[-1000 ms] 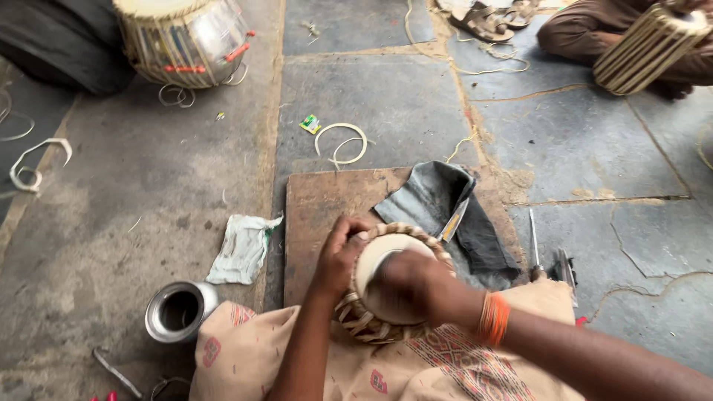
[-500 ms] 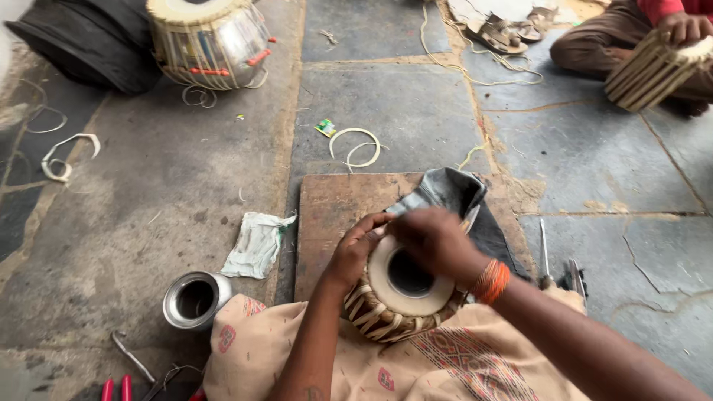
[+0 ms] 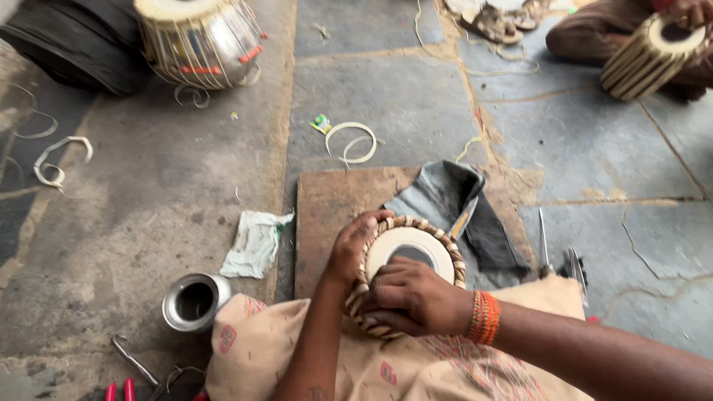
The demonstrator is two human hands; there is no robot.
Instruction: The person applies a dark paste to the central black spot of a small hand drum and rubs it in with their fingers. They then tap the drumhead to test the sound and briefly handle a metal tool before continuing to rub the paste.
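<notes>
the small drum sits tilted on the beige printed cloth over the person's lap, low centre, pale skin facing up with a dark patch. the left hand cups its rim at nine o'clock, fingers curled onto the braid. the right hand lies bent over the head at six o'clock, fingertips pressing. it looks solid, fairly heavy; the taut skin seems delicate, so the woven lacing is the safe grip. beyond: a wooden board, dark rag, steel cup at eight o'clock, a bigger metal drum at eleven.
</notes>
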